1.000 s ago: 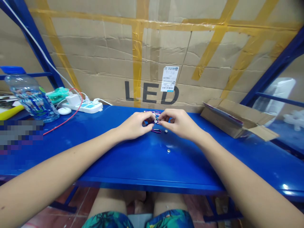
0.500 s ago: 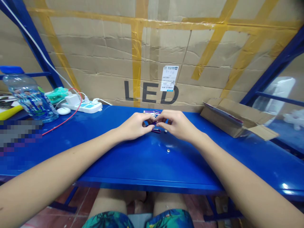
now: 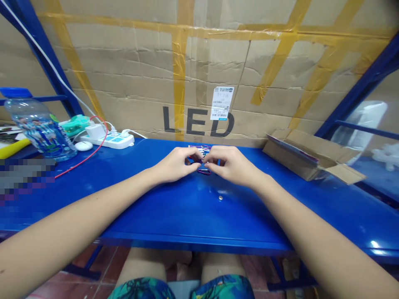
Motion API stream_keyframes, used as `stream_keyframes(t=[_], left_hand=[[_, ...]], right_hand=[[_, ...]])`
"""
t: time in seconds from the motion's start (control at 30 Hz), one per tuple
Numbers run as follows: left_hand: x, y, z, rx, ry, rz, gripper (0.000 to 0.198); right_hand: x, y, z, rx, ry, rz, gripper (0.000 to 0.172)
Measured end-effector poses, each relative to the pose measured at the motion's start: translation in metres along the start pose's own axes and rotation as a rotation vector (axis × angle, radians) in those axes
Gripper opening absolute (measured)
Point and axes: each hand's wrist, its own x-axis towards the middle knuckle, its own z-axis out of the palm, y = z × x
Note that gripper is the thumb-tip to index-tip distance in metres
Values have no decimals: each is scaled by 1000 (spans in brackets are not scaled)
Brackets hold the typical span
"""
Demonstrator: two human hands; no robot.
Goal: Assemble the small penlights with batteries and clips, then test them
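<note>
My left hand (image 3: 177, 165) and my right hand (image 3: 230, 166) meet over the middle of the blue table (image 3: 162, 211). The fingers of both are closed in a pinch, tips nearly touching. Between them is something small and dark, mostly hidden by the fingers. Just below the fingertips lies a purple carabiner-like clip (image 3: 204, 172). Behind the hands, partly covered, are several thin, shiny purple and silver pieces (image 3: 199, 148). A small round silver disc, like a button cell (image 3: 220, 198), rests on the table nearer to me.
An opened cardboard box (image 3: 293, 151) stands at the right. To the left are a plastic bottle (image 3: 40, 128), a white power strip (image 3: 118, 140), a white rounded device (image 3: 83, 146) and a red cable (image 3: 93, 155). A large carton marked LED (image 3: 140, 83) closes off the back.
My right hand has shifted slightly, its fingertips drawing closer to my left hand's. A small pale piece seen below my right fingers is now out of sight. The silver disc has stayed put.
</note>
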Motion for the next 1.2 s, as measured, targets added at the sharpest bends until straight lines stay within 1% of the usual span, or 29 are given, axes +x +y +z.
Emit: stream_keyframes(t=[0.07,0.13,0.2,0.23,0.27,0.3,0.37,0.4,0.43,0.53,0.63,0.73,0.83,0.9,0.97,1.13,1.2], left_hand=[[0,-1,0,-6,-13,-1,16],[0,-2,0,-13,-10,-8,15],[1,-3,-1,-11,4,-25,14],[1,-3,-2,-7,9,-37,14],[1,-3,-3,-3,8,-51,14],[1,-2,-3,0,5,-64,13],[1,-2,-5,5,-1,-84,12],[1,-1,-5,7,-2,-89,12],[1,-1,-5,10,-2,-89,12],[1,0,-5,20,-9,-85,12],[2,0,-5,30,-19,-84,12],[2,-1,-5,40,-23,-88,12],[2,-3,-4,39,-26,-83,12],[2,-4,-4,25,-32,-81,13],[2,-4,-3,10,-42,-86,13],[1,-5,1,0,-69,-87,13],[1,-4,3,-2,-71,-84,12]], right_hand=[[0,-1,1,59,-46,60,12],[0,-3,-1,125,-57,129,12],[0,-5,-8,168,-54,201,11],[1,-6,-13,178,-83,241,11],[0,-8,-19,178,-147,282,11],[0,-9,-24,172,-271,323,12],[-1,-10,-33,163,-560,425,16],[-2,-11,-35,156,-665,466,18],[-2,-11,-36,149,-736,492,21],[-4,-12,-32,123,-823,501,23],[-4,-15,-26,93,-876,499,18],[-4,-18,-23,46,-863,463,10],[-4,-16,-21,33,-809,415,10],[-4,-12,-20,61,-750,400,11],[-4,-8,-20,126,-681,414,12],[-1,2,-20,370,-517,436,12],[1,6,-18,464,-418,429,11]])
